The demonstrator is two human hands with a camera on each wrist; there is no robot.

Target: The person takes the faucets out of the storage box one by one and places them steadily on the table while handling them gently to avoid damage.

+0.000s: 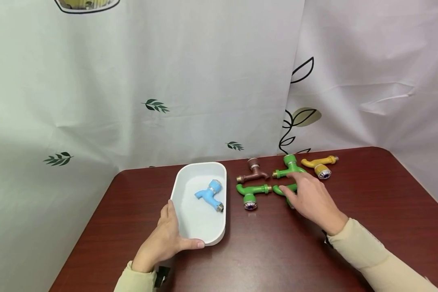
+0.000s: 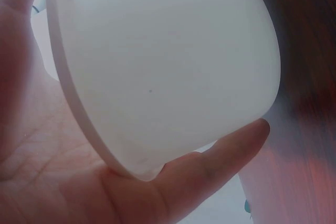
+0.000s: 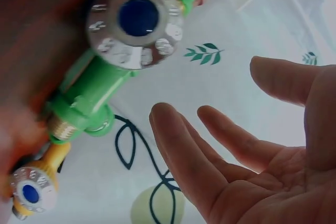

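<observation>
A white tray (image 1: 193, 221) stands on the table at the centre left, with a light-blue tap (image 1: 209, 196) lying in it. My left hand (image 1: 163, 239) grips the tray's near left corner, thumb across the near end and fingers along the left side. Over a green tap (image 3: 100, 85) on the right, my right hand (image 1: 312, 198) hovers with thumb and fingers spread apart and nothing between them. It partly hides this tap and a second green tap (image 1: 289, 162) behind it in the head view.
Between tray and right hand lie a third green tap (image 1: 253, 190) and a brown tap (image 1: 254, 172). A yellow tap (image 1: 319, 164) lies at the back right. A pale leaf-print curtain (image 1: 211, 89) hangs behind the dark red table (image 1: 263, 255).
</observation>
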